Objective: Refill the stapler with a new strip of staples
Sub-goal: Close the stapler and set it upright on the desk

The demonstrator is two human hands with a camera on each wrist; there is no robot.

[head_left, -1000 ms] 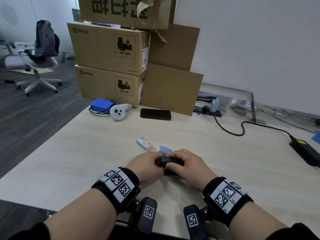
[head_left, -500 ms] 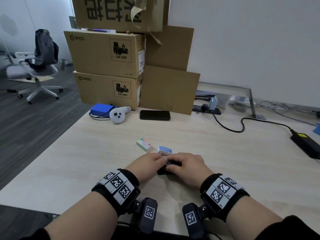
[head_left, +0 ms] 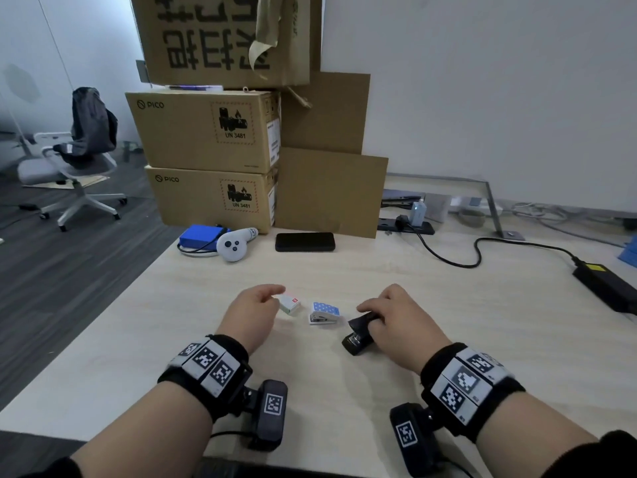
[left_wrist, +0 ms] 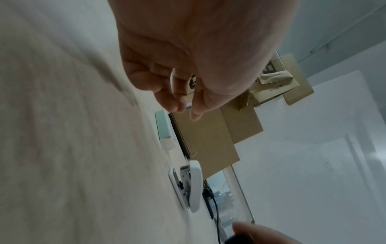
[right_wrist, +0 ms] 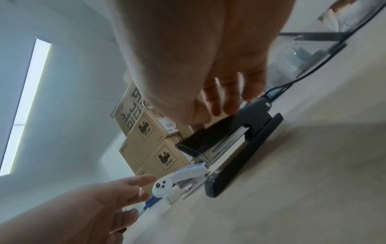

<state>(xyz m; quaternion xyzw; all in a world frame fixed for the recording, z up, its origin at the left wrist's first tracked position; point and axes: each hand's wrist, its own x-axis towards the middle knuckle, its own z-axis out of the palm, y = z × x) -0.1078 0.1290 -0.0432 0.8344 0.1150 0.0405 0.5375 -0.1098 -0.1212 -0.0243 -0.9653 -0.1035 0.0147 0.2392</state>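
A black stapler point(head_left: 356, 334) lies on the table point(head_left: 448, 339) at centre right, its top closed over the metal staple rail point(right_wrist: 227, 145). My right hand point(head_left: 372, 315) grips its top cover, thumb and fingers curled over it point(right_wrist: 213, 113). To the left, a small white staple box point(head_left: 289, 303) lies on the table. My left hand point(head_left: 275, 294) hovers just beside it with relaxed fingers point(left_wrist: 179, 105), holding nothing. The box's pale edge point(left_wrist: 164, 125) shows beyond those fingertips. A small blue-and-white stapler point(head_left: 325, 313) sits between the box and the black stapler.
At the back of the table are stacked cardboard boxes point(head_left: 210, 132), a black phone point(head_left: 305, 242), a white controller point(head_left: 234, 244) and a blue pack point(head_left: 201, 235). A black cable point(head_left: 448, 260) runs to a power adapter point(head_left: 606, 286) at right. An office chair point(head_left: 79, 167) stands on the floor at left.
Both hands were together on the black stapler. The left hand has let go and moved left to the staple box; the right hand has carried the stapler to the right.
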